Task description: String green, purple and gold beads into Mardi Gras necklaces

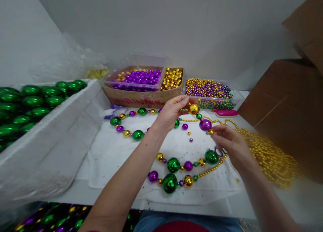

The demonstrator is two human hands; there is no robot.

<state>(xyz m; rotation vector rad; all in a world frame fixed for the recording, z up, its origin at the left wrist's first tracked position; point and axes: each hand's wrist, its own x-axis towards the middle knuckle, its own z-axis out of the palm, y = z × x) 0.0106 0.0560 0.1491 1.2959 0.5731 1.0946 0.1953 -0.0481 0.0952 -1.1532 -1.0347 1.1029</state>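
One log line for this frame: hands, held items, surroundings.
left hand: pinches gold bead | right hand: holds strand near purple bead | cloth: necklaces | behind: bead bins

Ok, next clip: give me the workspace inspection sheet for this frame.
surface: white cloth on a pale table, speckled with dark bits.
things in hand: bead strand, one end lifted between both hands, the rest apparently looped on the cloth; second strand lies nearer.
clutter: loose beads, pink tool, heap of gold bead strings.
hands: left hand pinches the strand at its gold ball; right hand pinches it just below the purple ball.
cables: nothing seen.
surroundings: bin of green balls, tray of purple beads, gold beads, tub of mixed beads, cardboard boxes.
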